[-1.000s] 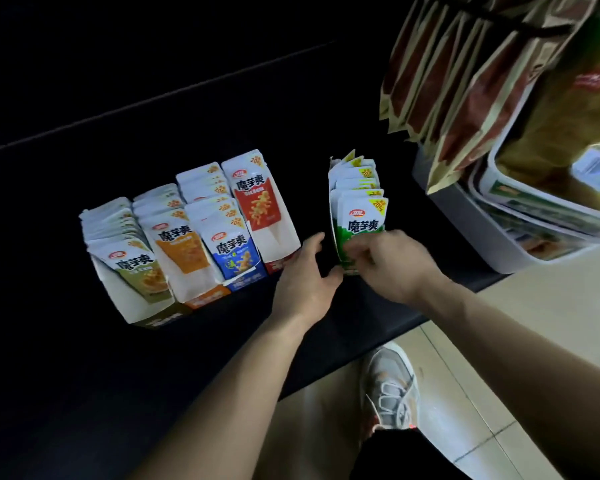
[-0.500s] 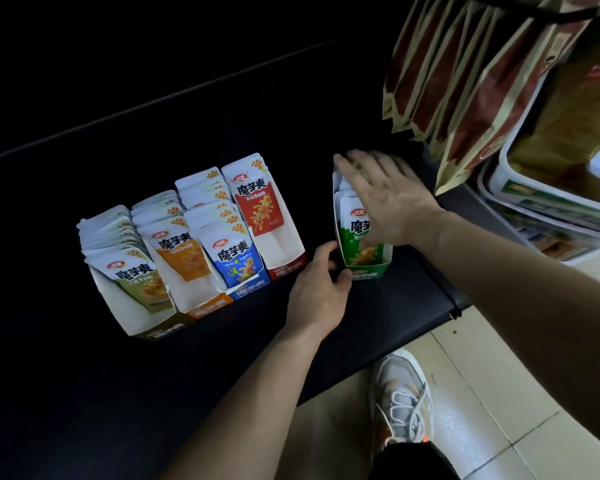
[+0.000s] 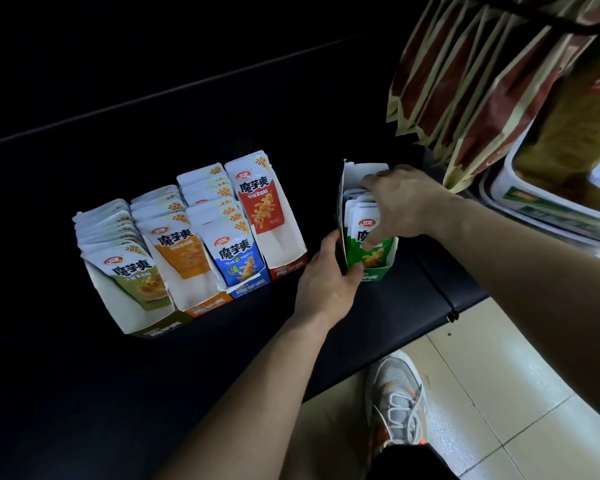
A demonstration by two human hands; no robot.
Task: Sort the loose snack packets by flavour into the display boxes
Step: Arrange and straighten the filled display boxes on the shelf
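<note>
Head view: left hand [image 3: 326,275] clasps the near-left corner of the green box [image 3: 376,276], likely steadying it on the counter [image 3: 395,313] right of the other four boxes [image 3: 284,247], while right hand [image 3: 407,206] pinches its green packets [image 3: 359,209] together, thumb in front, fingers behind.

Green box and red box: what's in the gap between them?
In the head view, only the left hand, gripping the green box at its near corner; otherwise bare black shelf up to the red box.
</note>
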